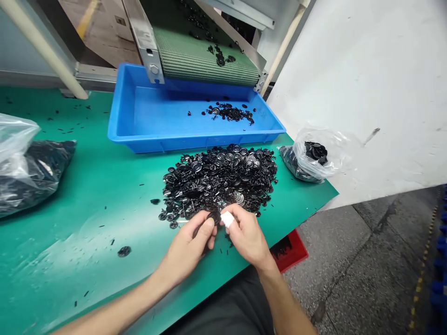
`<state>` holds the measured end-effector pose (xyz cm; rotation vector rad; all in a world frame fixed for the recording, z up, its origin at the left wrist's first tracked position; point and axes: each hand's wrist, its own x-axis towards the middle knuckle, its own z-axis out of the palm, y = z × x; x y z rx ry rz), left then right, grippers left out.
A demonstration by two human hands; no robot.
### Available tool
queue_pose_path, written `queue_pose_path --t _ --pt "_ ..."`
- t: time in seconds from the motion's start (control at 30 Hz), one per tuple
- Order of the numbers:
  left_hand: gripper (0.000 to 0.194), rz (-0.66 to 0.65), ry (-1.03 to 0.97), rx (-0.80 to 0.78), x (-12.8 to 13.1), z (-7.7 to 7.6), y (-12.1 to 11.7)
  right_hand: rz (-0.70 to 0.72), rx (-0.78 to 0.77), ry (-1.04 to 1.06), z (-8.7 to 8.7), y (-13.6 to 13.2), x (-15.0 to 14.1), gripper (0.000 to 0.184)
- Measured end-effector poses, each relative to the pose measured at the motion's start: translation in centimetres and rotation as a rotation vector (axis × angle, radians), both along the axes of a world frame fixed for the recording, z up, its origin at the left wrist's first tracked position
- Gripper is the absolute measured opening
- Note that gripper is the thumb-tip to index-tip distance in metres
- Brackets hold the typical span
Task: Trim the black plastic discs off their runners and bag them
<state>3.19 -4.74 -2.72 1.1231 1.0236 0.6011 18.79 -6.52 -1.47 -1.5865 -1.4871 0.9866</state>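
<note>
My left hand (194,242) pinches a round black plastic part (213,217) between thumb and fingers, at the near edge of a heap of black plastic parts (223,177). Close beside it, my right hand (246,232) has its fingers drawn together at the same part; a white wrap (227,219) covers one finger. Whatever lies between the right fingertips is too small or hidden to name. The heap mixes shiny round discs with small thin pieces on the green table (139,209).
Behind the heap stands a blue tray (157,122) with some black parts, under a green conveyor belt (206,65). Bags of black parts lie left (38,172) and right (307,158). A single black disc (124,251) rests front left. A red bin (293,253) sits below the table edge.
</note>
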Motion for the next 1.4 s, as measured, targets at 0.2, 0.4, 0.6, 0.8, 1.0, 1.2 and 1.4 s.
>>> queue_pose_path --t 0.2,0.4,0.6,0.8,1.0,1.2,1.4 --pt "0.026 0.107 0.092 0.224 0.3 0.5 -0.7 -0.056 0.169 -0.344 0.4 -0.4 -1.7 0.015" --pt "0.027 0.198 0.019 0.218 0.5 0.3 -1.2 -0.106 0.266 -0.364 0.2 -0.4 -3.5 0.023" --pt "0.029 0.289 -0.039 0.090 0.0 -0.8 -1.6 -0.196 0.360 -0.340 -1.4 0.2 -5.0 0.024" --pt "0.032 0.255 -0.213 -0.019 -0.1 -0.7 -0.9 -0.136 0.237 -0.138 -1.0 0.6 -3.9 0.025" --pt "0.032 0.251 -0.257 -0.051 -0.1 -0.3 -0.5 0.005 0.161 -0.101 -0.1 1.1 -2.2 0.035" --pt "0.031 0.260 -0.298 -0.064 -0.2 -0.7 -0.5 0.048 0.167 -0.149 0.5 1.4 -2.2 0.032" --pt "0.021 0.366 -0.438 -0.237 -1.0 0.4 0.0 0.119 0.291 -0.328 0.8 2.2 -2.0 0.041"
